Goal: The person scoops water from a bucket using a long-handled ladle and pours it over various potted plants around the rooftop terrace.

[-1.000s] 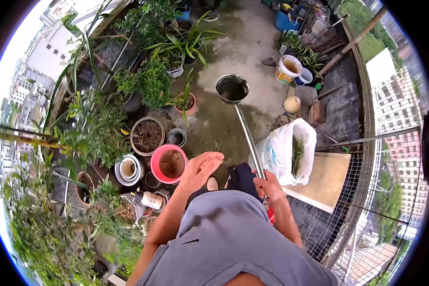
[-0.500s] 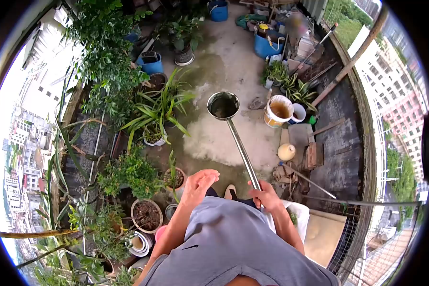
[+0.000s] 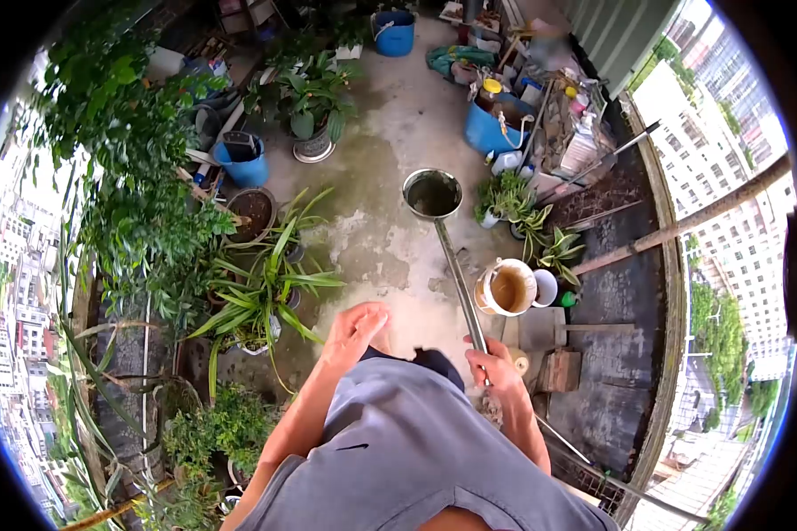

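Note:
My right hand [image 3: 498,365] is closed around the lower end of the metal handle of a long-handled ladle [image 3: 459,283]. The ladle's round cup points away from me, over the concrete floor, and its inside looks dark; whether it has liquid in it I cannot tell. To the left, my left hand [image 3: 356,329] hangs in the air in front of my body, holding nothing, with the fingers loosely extended. Right of the ladle handle stands a white bucket [image 3: 507,288] with brownish content, and a smaller white bucket [image 3: 545,288] is beside it.
Potted plants line the left side, including a strap-leaved one [image 3: 270,288]. A blue bucket [image 3: 242,161] stands behind them. At the far right, a blue tub [image 3: 490,128] sits among piled clutter. Bricks [image 3: 560,370] lie near the right wall, and a wooden pole [image 3: 673,232] slants across it.
My body has moved forward along the floor, so the buckets and plants sit closer. The ladle is still in my right hand, and the left hand stays raised.

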Motion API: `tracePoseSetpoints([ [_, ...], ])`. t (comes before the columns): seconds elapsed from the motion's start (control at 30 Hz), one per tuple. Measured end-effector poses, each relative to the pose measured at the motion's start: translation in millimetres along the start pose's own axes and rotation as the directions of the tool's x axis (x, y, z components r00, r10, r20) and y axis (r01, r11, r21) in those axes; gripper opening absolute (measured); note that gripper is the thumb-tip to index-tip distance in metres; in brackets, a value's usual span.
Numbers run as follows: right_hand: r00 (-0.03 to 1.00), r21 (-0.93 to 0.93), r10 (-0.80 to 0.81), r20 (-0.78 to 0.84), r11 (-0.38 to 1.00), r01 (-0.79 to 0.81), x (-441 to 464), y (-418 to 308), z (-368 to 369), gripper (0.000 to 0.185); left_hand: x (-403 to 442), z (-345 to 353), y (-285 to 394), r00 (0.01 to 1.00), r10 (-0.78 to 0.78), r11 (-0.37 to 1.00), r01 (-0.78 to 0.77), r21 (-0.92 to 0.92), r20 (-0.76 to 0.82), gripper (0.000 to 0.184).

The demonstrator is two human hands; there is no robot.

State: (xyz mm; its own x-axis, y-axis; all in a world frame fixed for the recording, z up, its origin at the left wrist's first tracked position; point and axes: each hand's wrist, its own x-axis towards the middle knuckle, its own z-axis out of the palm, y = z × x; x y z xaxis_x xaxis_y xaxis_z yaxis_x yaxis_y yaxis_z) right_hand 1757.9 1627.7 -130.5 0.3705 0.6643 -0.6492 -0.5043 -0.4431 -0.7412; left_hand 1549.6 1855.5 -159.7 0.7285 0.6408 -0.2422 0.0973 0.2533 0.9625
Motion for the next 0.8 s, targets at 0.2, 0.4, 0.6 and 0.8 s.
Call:
tracePoseSetpoints([
  [0.2,0.999,0.077,-0.014,-0.035,0.997,0.017,144.8,-115.9,-15.5,0.038,207.1,-13.8,81.3,0.987,-0.02,0.999,0.012,0.05,0.161,0.029],
  [0.4,0.997,-0.016,-0.008,-0.082,1.0,0.007,305.3,-225.3,-58.7,0.038,412.3,-12.1,95.7,0.99,-0.026,0.999,0.02,0.046,0.14,0.029],
  [0.6,0.999,0.046,-0.022,0.027,0.999,0.021,453.8,-367.0,-104.7,0.044,593.6,8.1,148.5,0.993,-0.075,0.995,0.08,-0.054,0.086,0.027],
  [0.8,0.999,-0.028,-0.021,0.048,0.999,0.023,601.1,-499.3,-109.3,0.038,764.8,-19.4,176.8,1.0,-0.023,0.992,0.021,-0.121,-0.014,0.027],
])
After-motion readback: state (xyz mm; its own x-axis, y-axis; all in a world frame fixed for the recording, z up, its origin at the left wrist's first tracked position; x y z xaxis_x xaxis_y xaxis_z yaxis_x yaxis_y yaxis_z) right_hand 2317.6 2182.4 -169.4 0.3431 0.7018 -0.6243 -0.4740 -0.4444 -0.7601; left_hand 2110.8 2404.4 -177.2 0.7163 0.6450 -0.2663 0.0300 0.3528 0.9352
